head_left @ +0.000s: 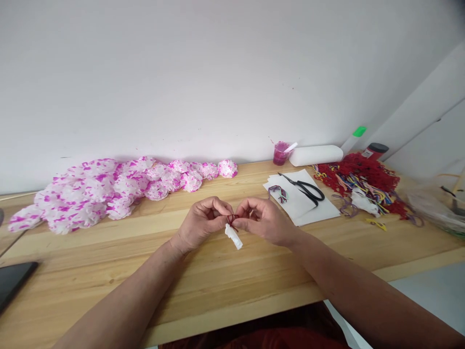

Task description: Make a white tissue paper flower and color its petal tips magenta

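Observation:
Just above the table's middle, my left hand (206,219) and my right hand (267,220) meet, each closed in a pinch on dark red yarn (232,220). The yarn loops between the fingertips, around a narrow folded strip of white paper (233,237). One end of the strip hangs down toward me; its other end is hidden by the fingers and yarn. To the right of my right hand, black-handled scissors (308,190) lie part open on a stack of white paper sheets (296,213), beside a small bundle of coloured yarn (279,193).
White paper flowers with magenta tips (90,189) are heaped along the wall at left. At the back stand a plastic cup of magenta liquid (281,154) and a white roll (316,155). A tangle of red and coloured yarn (363,177) covers the right side. A dark flat object (16,281) lies at left.

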Tool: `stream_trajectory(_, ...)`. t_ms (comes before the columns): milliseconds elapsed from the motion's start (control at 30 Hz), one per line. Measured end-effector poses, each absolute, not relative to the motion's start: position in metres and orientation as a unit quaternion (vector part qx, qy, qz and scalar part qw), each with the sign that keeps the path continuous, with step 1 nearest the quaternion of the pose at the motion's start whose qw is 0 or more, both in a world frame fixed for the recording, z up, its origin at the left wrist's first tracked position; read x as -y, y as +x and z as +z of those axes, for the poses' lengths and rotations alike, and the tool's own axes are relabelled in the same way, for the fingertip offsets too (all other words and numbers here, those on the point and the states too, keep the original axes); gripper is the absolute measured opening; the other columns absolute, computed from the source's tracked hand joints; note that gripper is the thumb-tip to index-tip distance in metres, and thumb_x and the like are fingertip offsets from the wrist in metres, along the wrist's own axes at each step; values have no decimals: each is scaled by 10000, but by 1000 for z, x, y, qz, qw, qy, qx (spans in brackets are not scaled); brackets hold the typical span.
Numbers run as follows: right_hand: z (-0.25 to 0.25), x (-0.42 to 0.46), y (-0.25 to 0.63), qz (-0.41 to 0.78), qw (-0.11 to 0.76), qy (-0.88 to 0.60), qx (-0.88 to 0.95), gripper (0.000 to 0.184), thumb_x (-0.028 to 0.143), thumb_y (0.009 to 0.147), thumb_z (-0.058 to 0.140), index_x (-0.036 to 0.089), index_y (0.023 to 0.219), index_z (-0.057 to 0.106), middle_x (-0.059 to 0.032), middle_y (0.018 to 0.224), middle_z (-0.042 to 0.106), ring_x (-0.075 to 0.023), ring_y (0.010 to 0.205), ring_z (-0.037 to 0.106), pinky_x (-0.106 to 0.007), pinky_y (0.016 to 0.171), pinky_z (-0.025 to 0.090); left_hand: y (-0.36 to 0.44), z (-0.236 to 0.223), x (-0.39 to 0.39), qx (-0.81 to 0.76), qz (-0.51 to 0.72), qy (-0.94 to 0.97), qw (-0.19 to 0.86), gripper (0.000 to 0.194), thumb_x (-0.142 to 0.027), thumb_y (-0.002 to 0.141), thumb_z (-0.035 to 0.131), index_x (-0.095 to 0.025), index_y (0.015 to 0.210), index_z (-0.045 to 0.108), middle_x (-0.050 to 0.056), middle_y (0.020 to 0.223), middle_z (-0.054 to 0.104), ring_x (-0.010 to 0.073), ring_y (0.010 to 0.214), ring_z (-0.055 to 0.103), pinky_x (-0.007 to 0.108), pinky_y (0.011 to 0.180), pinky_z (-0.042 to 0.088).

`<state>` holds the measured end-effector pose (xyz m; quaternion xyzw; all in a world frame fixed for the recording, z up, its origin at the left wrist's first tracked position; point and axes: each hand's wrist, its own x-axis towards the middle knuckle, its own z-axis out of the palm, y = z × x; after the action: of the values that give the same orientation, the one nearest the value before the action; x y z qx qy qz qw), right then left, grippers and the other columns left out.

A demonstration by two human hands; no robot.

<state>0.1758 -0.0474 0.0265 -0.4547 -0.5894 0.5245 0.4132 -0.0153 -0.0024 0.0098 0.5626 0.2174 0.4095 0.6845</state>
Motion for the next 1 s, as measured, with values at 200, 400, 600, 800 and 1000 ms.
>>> stream_trajectory(200,25,45,179,544,438,-425,576,261,375,821,714,170,756,566,53,635,479,-75,564,365,-236,514,272,-19,8,1,-202,397,569,692,111,-151,798,737,-138,780,628,34,778,693,155,679,684,287,626,552)
stream_trajectory(400,30,49,182,591,432,-375,569,186,314,878,653,179,825,537,11,734,590,-98,649,508,-234,572,380,-22,7,-2,-199,408,573,683,97,-168,839,699,-135,814,611,36,750,681,144,651,667,254,584,521)
stream_trajectory(600,35,54,178,606,388,-386,577,130,250,848,675,164,827,580,21,681,591,-81,598,490,-218,555,382,-24,8,-3,-204,425,545,694,85,-169,843,687,-154,836,604,4,771,649,136,639,681,236,574,532)
stream_trajectory(800,34,57,174,615,375,-394,571,85,207,823,668,148,823,606,16,682,584,-87,621,485,-221,566,367,-21,13,-2,-195,442,525,700,107,-186,843,683,-160,804,587,2,736,645,122,627,652,227,577,522)
stream_trajectory(1000,32,62,171,615,375,-377,582,64,207,842,635,156,828,598,26,684,535,-93,620,447,-231,560,349,-19,14,-1,-198,450,499,713,118,-198,842,680,-170,816,569,-5,720,648,128,604,649,238,557,531)
